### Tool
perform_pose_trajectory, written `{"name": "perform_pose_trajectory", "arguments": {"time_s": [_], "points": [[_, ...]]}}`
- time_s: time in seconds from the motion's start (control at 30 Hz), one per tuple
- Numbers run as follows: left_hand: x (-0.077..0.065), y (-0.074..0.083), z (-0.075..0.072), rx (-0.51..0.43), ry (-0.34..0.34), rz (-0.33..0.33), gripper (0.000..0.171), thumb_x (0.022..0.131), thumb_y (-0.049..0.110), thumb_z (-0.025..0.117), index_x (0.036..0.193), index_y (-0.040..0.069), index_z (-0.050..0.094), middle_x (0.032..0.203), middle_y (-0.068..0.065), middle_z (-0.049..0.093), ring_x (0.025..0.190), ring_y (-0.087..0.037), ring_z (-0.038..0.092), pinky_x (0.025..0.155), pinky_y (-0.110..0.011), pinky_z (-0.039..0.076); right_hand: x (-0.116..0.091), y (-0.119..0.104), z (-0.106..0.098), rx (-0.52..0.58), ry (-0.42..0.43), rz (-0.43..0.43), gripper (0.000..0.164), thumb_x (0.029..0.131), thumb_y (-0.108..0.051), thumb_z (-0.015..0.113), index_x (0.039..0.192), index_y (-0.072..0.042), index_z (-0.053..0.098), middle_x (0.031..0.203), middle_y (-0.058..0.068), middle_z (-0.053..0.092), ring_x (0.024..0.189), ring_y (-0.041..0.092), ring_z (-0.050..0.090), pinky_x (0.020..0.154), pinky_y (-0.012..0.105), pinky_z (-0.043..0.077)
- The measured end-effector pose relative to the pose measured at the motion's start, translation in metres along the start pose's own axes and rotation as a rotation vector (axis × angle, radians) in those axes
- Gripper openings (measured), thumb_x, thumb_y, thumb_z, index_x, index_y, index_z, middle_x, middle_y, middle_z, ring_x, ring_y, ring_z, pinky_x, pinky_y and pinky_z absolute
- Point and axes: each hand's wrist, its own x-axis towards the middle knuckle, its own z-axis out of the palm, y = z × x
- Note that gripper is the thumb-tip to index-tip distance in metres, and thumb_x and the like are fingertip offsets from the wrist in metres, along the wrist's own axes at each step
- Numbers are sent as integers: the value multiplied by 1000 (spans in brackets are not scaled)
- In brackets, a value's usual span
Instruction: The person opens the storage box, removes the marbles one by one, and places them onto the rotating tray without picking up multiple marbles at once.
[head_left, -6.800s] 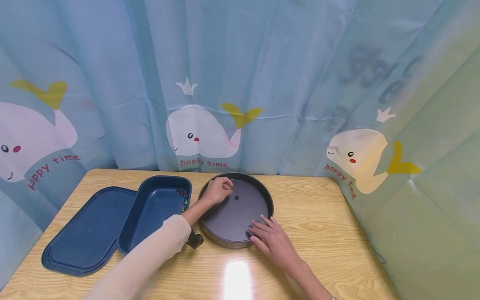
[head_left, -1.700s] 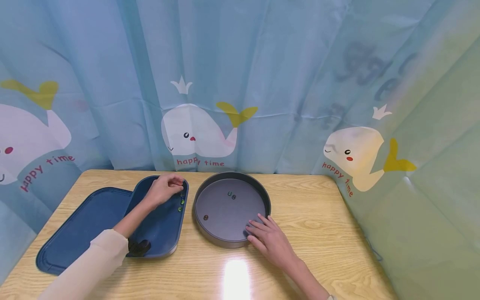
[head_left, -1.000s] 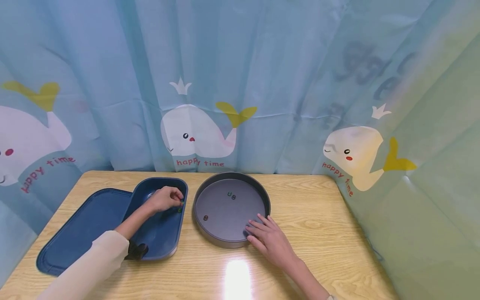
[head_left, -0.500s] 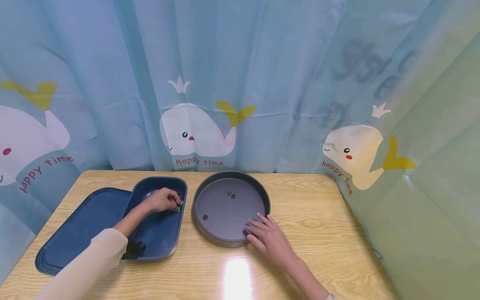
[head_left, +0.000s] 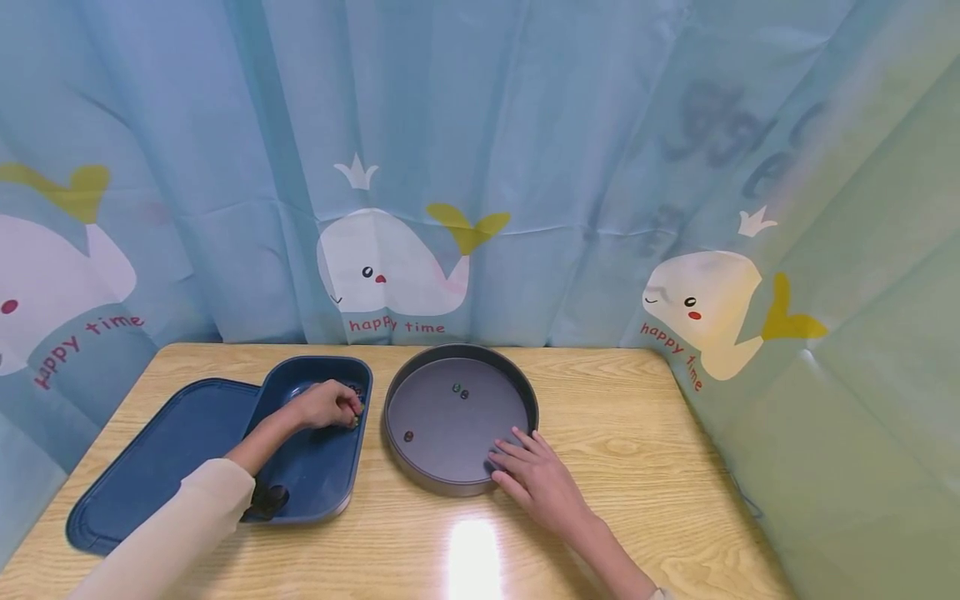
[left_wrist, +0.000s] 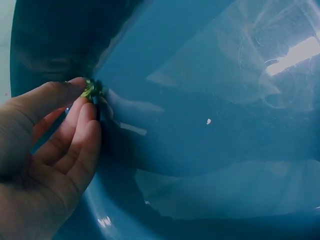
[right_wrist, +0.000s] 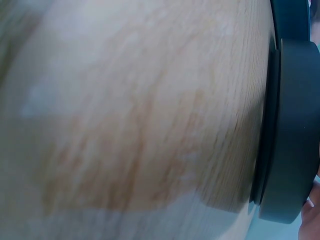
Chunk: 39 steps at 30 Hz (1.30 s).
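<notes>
My left hand point(head_left: 326, 406) reaches into the deep blue tub point(head_left: 311, 475) at its right wall. In the left wrist view its thumb and finger pinch a green-yellow glass marble point(left_wrist: 89, 90) low at the wall. A few dark reddish marbles point(head_left: 356, 389) show just beyond the fingers; others there are hidden by the hand. The round dark grey pan point(head_left: 457, 437) stands right of the tub, holding a green marble point(head_left: 456, 387), a dark marble point(head_left: 465, 394) and a brown-red marble point(head_left: 408, 437). My right hand point(head_left: 542, 483) rests with spread, nearly straight fingers on the pan's near-right rim.
A flat blue lid point(head_left: 165, 458) lies left of the tub, partly under the left sleeve. A black strap piece point(head_left: 268, 502) shows at the left wrist. The wooden table point(head_left: 615, 433) ends at a blue whale-print curtain point(head_left: 570, 167) behind.
Since the oldest frame, the left hand has gone from over the pan to the tub, and a green marble now shows in the pan. Lately it slid slightly nearer along the wall; the right hand stays.
</notes>
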Motion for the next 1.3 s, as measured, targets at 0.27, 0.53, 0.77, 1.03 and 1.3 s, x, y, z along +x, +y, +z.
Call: {"name": "perform_pose_trajectory", "arguments": {"time_s": [0.27,0.53,0.77,1.03,1.3], "points": [[-1,1,-1,35,2,23,10,86,-8,69,87,2,71,77,-1,64,69,-16,55,66,-33,48,1,0,1,9,-13,12,33,100,-34,61,124,-14,72,135,2,62,137,31,44,113,54,27],[-4,-1,-10,5,32,26,9,88,-4,67,91,2,73,83,-2,69,73,-16,59,69,-34,50,1,-1,0,2,-28,20,36,102,-38,57,125,-15,72,135,1,62,138,28,42,113,52,26],[-11,4,-25,-47,102,69,9,92,2,68,98,-3,73,88,-4,71,80,-18,64,73,-38,52,1,-2,-1,21,-25,15,36,102,-37,57,125,-14,72,135,2,62,138,31,42,113,54,26],[-15,24,-37,-110,201,88,16,95,7,67,106,-4,71,91,-5,70,87,-24,65,79,-42,52,1,-2,-1,19,-14,8,33,100,-34,61,124,-13,72,134,3,62,137,32,44,113,54,26],[-9,54,-30,-194,242,106,22,96,12,67,112,-3,70,99,-10,70,92,-34,64,78,-43,53,1,-1,-2,31,-8,4,36,102,-37,57,123,-13,72,134,4,63,137,34,44,112,57,27]]}}
